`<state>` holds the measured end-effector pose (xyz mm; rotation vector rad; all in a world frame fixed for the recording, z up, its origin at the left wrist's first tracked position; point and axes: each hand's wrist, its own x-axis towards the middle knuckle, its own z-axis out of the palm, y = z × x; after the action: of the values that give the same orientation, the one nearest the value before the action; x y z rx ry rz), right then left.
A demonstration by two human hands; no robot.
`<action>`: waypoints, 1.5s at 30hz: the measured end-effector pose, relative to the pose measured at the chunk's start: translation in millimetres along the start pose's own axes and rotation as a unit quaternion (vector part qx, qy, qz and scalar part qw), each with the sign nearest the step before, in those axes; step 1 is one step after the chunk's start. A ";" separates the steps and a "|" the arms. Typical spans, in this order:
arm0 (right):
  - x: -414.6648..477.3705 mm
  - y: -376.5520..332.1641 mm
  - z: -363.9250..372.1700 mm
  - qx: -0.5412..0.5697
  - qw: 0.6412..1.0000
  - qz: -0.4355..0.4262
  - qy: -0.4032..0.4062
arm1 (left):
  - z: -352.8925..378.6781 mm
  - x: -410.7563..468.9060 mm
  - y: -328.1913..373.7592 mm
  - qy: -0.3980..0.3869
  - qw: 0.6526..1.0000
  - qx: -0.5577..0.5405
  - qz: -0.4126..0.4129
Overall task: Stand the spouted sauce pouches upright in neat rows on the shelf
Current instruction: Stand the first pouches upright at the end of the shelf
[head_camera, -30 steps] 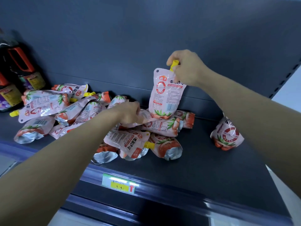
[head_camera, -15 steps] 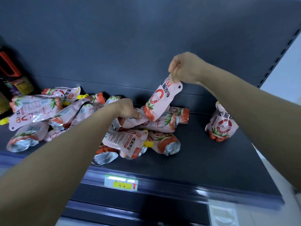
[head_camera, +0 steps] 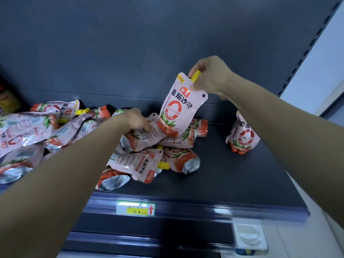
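Observation:
My right hand [head_camera: 210,77] pinches the yellow spout of a pink tomato sauce pouch [head_camera: 181,108] and holds it nearly upright, front facing me, above the heap. My left hand [head_camera: 138,120] grips another pouch [head_camera: 147,136] lying on top of a jumbled pile of several pouches [head_camera: 141,164] at the middle and left of the dark shelf [head_camera: 232,174]. One pouch [head_camera: 242,136] stands upright alone at the right, partly hidden behind my right forearm.
More pouches [head_camera: 28,127] lie flat across the left part of the shelf. Dark bottles [head_camera: 7,99] stand at the far left edge. A price tag [head_camera: 135,208] sits on the shelf's front rail. The dark back panel rises behind; bare shelf lies between pile and standing pouch.
The held pouch has swung from a slant back to nearly upright with its front turned toward me. My left hand has closed round a pouch on the pile. The view shifted slightly right.

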<state>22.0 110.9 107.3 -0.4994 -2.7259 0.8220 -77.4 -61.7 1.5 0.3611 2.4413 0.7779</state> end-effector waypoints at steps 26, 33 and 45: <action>-93.7 155.6 -93.9 -0.200 0.969 -0.025 -0.146 | 87.7 -92.2 103.8 0.068 0.960 -0.244 0.120; -90.0 170.8 -91.9 -0.163 0.979 -0.026 -0.119 | 115.0 -111.3 119.7 0.066 0.951 -0.247 0.174; -91.9 174.2 -94.2 -0.169 0.981 -0.034 -0.090 | 155.6 -102.5 121.0 0.139 0.967 -0.149 0.153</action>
<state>180.3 256.9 71.5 -0.4097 -3.0501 0.4043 105.7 63.8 10.5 0.5492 2.4981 1.3938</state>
